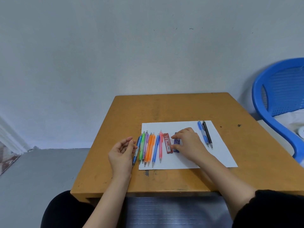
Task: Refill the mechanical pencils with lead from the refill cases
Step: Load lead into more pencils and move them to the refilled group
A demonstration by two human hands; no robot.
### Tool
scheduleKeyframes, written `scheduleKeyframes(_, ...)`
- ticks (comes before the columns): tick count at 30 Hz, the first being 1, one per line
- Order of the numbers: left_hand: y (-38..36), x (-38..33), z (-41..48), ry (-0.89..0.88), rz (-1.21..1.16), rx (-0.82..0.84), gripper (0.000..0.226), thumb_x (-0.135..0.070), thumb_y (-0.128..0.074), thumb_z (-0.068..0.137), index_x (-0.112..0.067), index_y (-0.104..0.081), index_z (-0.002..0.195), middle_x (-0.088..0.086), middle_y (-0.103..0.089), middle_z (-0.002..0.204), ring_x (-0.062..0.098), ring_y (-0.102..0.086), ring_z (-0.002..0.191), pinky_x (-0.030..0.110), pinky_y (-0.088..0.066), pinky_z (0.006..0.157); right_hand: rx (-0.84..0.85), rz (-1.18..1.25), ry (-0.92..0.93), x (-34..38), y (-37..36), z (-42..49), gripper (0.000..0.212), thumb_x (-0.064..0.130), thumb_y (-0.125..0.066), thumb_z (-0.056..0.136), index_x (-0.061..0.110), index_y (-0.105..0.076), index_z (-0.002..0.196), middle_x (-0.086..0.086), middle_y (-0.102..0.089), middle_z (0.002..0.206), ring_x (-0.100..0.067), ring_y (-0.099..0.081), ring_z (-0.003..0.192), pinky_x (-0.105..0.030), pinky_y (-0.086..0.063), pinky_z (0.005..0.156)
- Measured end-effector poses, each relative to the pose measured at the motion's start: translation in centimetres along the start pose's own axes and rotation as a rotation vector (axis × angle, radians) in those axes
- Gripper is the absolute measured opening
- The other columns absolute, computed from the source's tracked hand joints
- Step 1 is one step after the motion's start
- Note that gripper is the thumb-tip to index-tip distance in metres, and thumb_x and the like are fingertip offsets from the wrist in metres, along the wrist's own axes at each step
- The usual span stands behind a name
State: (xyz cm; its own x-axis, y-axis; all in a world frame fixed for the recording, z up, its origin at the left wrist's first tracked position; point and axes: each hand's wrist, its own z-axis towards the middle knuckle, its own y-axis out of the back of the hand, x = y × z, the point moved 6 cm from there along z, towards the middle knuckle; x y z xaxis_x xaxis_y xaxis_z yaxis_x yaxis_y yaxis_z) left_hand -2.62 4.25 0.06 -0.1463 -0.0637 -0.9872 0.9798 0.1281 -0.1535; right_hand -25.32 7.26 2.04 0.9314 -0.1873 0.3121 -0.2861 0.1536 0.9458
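Note:
A row of several coloured mechanical pencils lies on the left part of a white paper sheet. A red lead refill case lies just right of them. My right hand pinches a blue refill case between thumb and fingers, the case still on the paper. My left hand hovers left of the pencil row, palm turned inward, fingers loosely curled, holding nothing. A blue pencil and a black pencil lie apart at the right of the sheet.
The paper lies on a small wooden table against a grey wall. A blue plastic chair with white material on its seat stands at the right. Grey floor is at the left.

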Motion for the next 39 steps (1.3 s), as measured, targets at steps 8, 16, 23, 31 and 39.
scheduleKeyframes(8,0.0,-0.1,0.0,0.002,-0.004,0.002,0.010,-0.009,-0.061,0.091,-0.017,-0.067,0.093,0.001,-0.071,0.083,0.004,-0.069,0.072,0.013,-0.051,0.053,0.026,-0.049,0.002,-0.3,-0.5,-1.0,0.045,0.043,-0.057,0.091,0.022,-0.056,0.131,0.008,-0.052,0.138,-0.013,-0.030,0.133,-0.034,-0.026,0.103)
scheduleKeyframes(16,-0.1,0.0,0.0,0.005,-0.010,-0.005,0.011,-0.008,-0.061,0.091,-0.017,-0.067,0.093,0.001,-0.071,0.083,0.005,-0.069,0.072,0.014,-0.052,0.053,0.119,-0.041,0.067,0.2,-0.7,-0.9,0.043,0.039,-0.054,0.093,0.024,-0.053,0.134,0.010,-0.045,0.144,-0.012,-0.019,0.142,-0.040,-0.014,0.112)
scheduleKeyframes(23,0.0,0.1,0.0,-0.003,0.001,-0.015,0.011,-0.010,-0.062,0.090,-0.019,-0.067,0.092,-0.001,-0.071,0.082,0.006,-0.069,0.072,0.014,-0.052,0.054,0.032,0.088,0.066,0.0,-0.2,-1.1,0.039,0.033,-0.057,0.093,0.022,-0.057,0.131,0.008,-0.050,0.141,-0.012,-0.027,0.138,-0.037,-0.024,0.112)
scheduleKeyframes(31,-0.1,-0.4,0.4,-0.073,0.028,-0.092,0.009,-0.010,-0.063,0.090,-0.013,-0.067,0.097,0.003,-0.071,0.086,0.008,-0.069,0.075,0.014,-0.054,0.060,-0.213,0.217,-0.038,-1.8,2.0,-1.9,0.031,0.015,-0.057,0.094,0.018,-0.062,0.124,0.000,-0.058,0.131,-0.015,-0.042,0.126,-0.025,-0.032,0.104)
scheduleKeyframes(39,-2.1,-1.3,0.7,-0.056,0.010,-0.081,0.002,-0.016,-0.064,0.090,-0.018,-0.065,0.090,-0.002,-0.072,0.082,0.008,-0.071,0.076,0.017,-0.053,0.058,-0.194,0.219,-0.175,-3.8,1.1,-2.3,0.039,0.014,-0.059,0.091,0.017,-0.057,0.130,-0.004,-0.056,0.126,-0.018,-0.045,0.122,-0.031,-0.038,0.099)
